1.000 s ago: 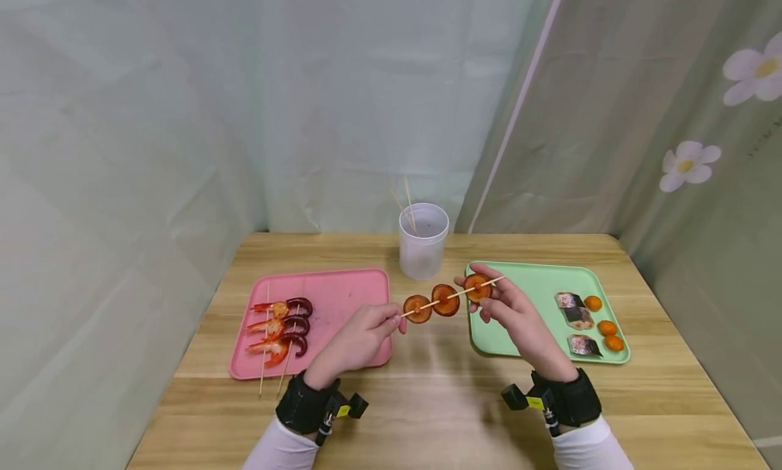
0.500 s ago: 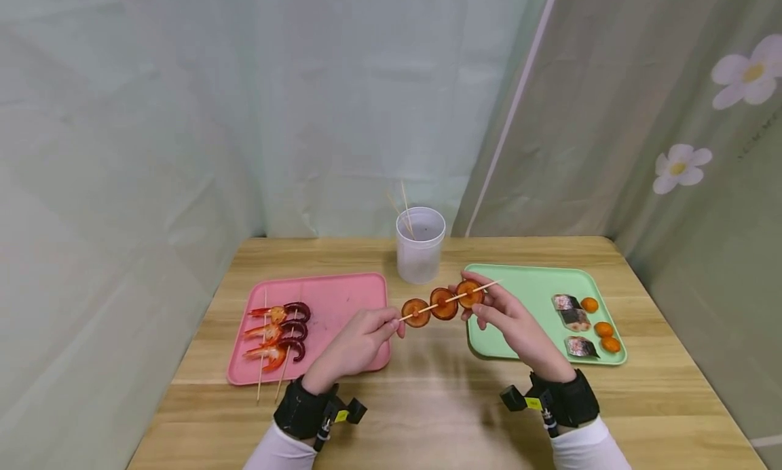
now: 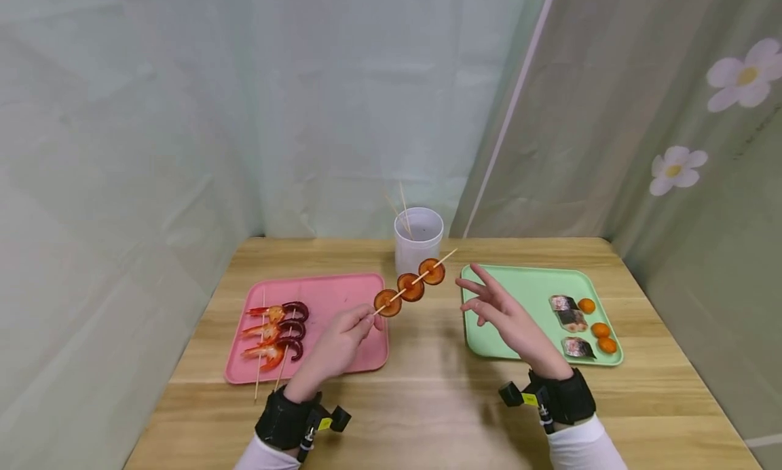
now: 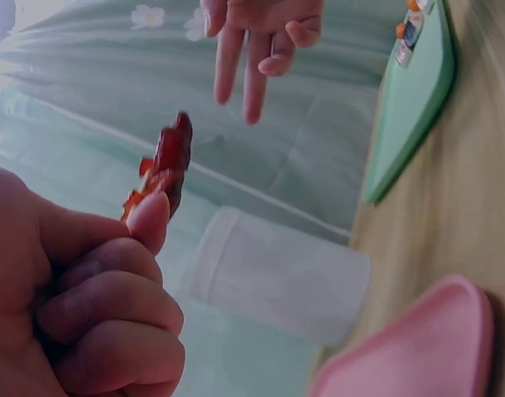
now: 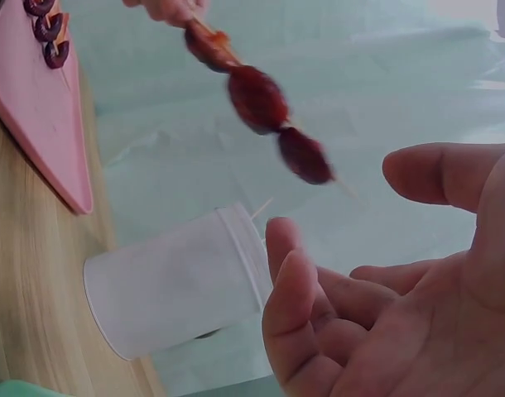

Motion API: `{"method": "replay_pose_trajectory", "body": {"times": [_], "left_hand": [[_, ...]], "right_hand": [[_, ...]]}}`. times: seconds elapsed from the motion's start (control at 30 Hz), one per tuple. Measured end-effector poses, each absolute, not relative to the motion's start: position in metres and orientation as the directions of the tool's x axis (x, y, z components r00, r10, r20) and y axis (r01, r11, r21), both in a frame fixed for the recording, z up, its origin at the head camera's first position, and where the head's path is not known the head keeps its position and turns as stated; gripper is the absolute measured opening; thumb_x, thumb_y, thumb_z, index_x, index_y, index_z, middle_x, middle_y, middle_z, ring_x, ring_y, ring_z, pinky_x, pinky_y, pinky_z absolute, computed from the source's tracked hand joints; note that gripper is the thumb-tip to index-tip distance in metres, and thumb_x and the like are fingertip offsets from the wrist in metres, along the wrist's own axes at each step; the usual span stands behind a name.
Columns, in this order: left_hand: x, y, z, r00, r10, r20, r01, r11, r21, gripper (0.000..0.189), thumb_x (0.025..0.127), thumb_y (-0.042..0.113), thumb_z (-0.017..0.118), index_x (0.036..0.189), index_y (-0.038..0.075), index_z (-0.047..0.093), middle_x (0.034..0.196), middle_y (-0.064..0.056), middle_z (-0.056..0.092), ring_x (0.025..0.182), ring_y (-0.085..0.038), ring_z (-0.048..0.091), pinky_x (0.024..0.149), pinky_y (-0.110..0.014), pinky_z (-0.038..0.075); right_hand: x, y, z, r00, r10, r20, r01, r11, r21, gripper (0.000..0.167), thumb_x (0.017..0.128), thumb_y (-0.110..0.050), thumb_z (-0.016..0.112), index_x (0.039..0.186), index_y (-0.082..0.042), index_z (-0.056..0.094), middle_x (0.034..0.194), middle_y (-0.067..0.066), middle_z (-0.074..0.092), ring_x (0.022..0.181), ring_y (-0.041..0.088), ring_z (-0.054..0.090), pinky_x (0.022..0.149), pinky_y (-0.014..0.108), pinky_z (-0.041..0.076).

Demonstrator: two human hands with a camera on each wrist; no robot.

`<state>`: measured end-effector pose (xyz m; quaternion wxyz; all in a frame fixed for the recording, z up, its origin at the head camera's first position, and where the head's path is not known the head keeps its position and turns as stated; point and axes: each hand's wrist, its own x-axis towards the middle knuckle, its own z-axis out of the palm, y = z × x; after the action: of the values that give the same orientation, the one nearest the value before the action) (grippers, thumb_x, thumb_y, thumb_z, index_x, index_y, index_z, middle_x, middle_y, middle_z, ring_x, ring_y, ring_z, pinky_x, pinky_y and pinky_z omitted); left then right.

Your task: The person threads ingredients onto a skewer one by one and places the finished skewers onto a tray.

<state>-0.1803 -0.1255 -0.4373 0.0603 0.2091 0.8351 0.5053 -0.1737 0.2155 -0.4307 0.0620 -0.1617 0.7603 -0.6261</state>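
My left hand (image 3: 343,341) pinches the lower end of a wooden skewer between thumb and forefinger. Threaded on it are three brown mushroom caps (image 3: 410,287), glossy and dark red on the rounded side in the right wrist view. The mushroom skewer slants up to the right, its bare tip pointing away. To the right of that tip is my right hand (image 3: 502,315), its fingers spread and holding nothing, over the left part of a green tray (image 3: 510,348). A pink tray (image 3: 342,290) lies beside and partly behind my left hand.
On the pink tray are two skewers bearing shrimp (image 3: 269,333) and dark curled tentacles (image 3: 293,329). Fish pieces (image 3: 577,348) and orange balls (image 3: 601,329) lie at the green tray's right side. A white bucket (image 3: 406,252) with thin sticks stands behind.
My right hand has let go of the mushroom skewer and spread its fingers. My left hand has drawn the skewer to the left and tipped its far end upward.
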Motion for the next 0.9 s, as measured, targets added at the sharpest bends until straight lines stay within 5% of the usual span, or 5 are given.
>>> {"method": "replay_pose_trajectory", "body": {"times": [0.27, 0.53, 0.77, 0.9], "left_hand": [[-0.164, -0.151, -0.449, -0.973, 0.226, -0.043, 0.043, 0.364, 0.931, 0.031, 0.115, 0.010, 0.042, 0.102, 0.001, 0.068, 0.074, -0.002, 0.045, 0.060, -0.014, 0.039, 0.057, -0.026, 0.031], [-0.146, -0.175, -0.466, -0.977, 0.032, -0.209, -0.187, 0.326, 0.927, 0.034, 0.116, 0.013, 0.038, 0.119, -0.006, 0.067, 0.076, -0.001, 0.042, 0.063, -0.013, 0.037, 0.057, -0.025, 0.031], [-0.139, -0.187, -0.478, -0.961, -0.028, -0.276, -0.271, 0.315, 0.910, 0.038, 0.117, 0.016, 0.034, 0.120, -0.006, 0.065, 0.077, -0.001, 0.044, 0.058, -0.013, 0.037, 0.052, -0.025, 0.033], [-0.134, -0.190, -0.484, -0.943, -0.052, -0.328, -0.329, 0.287, 0.900, 0.039, 0.117, 0.018, 0.033, 0.123, -0.005, 0.064, 0.080, -0.002, 0.046, 0.058, -0.013, 0.039, 0.050, -0.026, 0.035]], "right_hand": [[-0.176, 0.216, -0.426, -0.939, -0.327, 0.103, -0.165, 0.169, -0.972, 0.069, 0.113, -0.012, 0.054, 0.172, -0.018, 0.019, 0.163, 0.021, 0.045, 0.115, 0.020, 0.067, 0.082, 0.028, 0.053], [-0.176, 0.215, -0.426, -0.933, -0.352, 0.077, -0.150, 0.185, -0.971, 0.068, 0.114, -0.020, 0.055, 0.172, -0.020, 0.019, 0.164, 0.021, 0.044, 0.117, 0.030, 0.065, 0.083, 0.028, 0.053], [-0.177, 0.216, -0.427, -0.930, -0.359, 0.075, -0.158, 0.207, -0.966, 0.068, 0.114, -0.019, 0.055, 0.172, -0.021, 0.020, 0.164, 0.022, 0.044, 0.114, 0.024, 0.067, 0.082, 0.029, 0.053], [-0.176, 0.218, -0.429, -0.931, -0.361, 0.052, -0.142, 0.226, -0.964, 0.067, 0.114, -0.023, 0.056, 0.172, -0.025, 0.021, 0.164, 0.017, 0.045, 0.119, 0.036, 0.065, 0.083, 0.029, 0.054]]}}
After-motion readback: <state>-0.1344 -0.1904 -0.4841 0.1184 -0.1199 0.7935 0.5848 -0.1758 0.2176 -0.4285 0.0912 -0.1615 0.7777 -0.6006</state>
